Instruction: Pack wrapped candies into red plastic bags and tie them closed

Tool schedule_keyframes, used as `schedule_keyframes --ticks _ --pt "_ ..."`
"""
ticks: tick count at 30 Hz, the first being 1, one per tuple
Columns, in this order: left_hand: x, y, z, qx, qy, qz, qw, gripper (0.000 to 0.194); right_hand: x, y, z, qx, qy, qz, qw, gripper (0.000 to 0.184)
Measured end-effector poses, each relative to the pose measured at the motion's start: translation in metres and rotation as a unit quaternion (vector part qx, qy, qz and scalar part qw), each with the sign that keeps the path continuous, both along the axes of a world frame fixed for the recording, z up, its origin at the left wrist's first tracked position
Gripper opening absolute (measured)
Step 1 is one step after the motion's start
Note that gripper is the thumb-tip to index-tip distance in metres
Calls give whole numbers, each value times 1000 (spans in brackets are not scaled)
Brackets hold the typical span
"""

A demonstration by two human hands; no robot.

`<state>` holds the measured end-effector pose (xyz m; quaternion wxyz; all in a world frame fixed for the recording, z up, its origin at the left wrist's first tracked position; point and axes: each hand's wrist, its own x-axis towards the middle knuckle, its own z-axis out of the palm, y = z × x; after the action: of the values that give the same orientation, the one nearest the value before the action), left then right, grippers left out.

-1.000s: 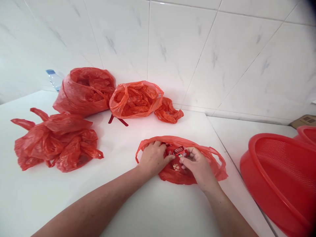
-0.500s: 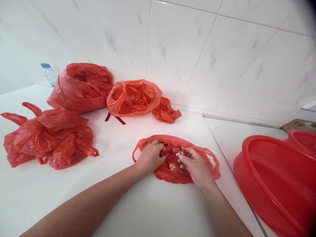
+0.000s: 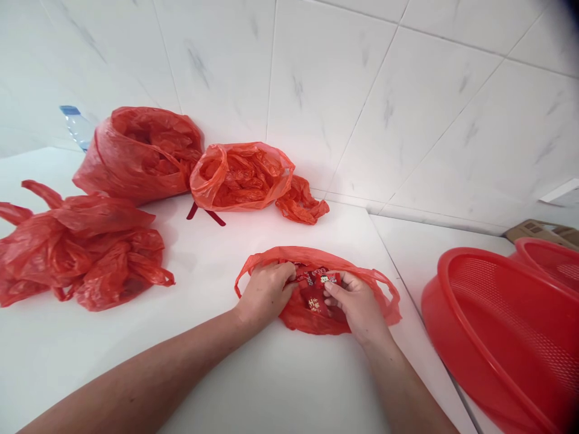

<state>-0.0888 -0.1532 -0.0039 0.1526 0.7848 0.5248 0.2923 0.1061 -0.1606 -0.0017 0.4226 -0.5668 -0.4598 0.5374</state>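
A red plastic bag [image 3: 316, 324] lies open on the white table, its handle loops out to both sides. Inside it are several small red packets [image 3: 315, 305] with pale printing. My right hand [image 3: 359, 304] reaches into the bag's right part and pinches a small red packet [image 3: 326, 279] with a cartoon print between thumb and fingers. My left hand [image 3: 266, 292] is in the left part of the same bag, fingers curled together among the packets. What its fingertips hold is hidden.
Left on the table is a heap of knotted red bags [image 3: 90, 253]. Behind stand a large stuffed red bag [image 3: 140, 157], a smaller open one [image 3: 244, 178] and a crumpled one [image 3: 302, 202], near a plastic bottle [image 3: 76, 126]. Red perforated baskets [image 3: 456, 319] stand right. A tiled wall [image 3: 335, 90] closes the back.
The view has shifted slightly. My left hand has drawn a little to the left inside the bag, while my right hand keeps its pinch on the small red packet.
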Motion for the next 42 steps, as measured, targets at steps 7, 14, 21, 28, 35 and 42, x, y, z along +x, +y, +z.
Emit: schedule_keyframes --ticks 7,14,21,28,35,42 --pt "-2 -1 12 50 9 28 998 15 -2 -2 7 -8 -6 -6 1000 22" --pt "4 -5 6 -46 -177 -47 982 10 -4 -1 3 -23 27 -3 999 26" --pt "5 4 1 -217 -333 -8 917 9 -3 1 0 -17 55 -3 998 24" --pt "2 9 -2 -259 -377 -12 889 12 -5 -2 2 13 20 -6 1000 23" --pt "2 8 4 -269 -388 -21 881 10 -5 -2 2 17 1 -4 1000 27" --pt "1 8 4 -273 -390 -18 879 9 -7 -4 10 10 -1 11 1000 27"
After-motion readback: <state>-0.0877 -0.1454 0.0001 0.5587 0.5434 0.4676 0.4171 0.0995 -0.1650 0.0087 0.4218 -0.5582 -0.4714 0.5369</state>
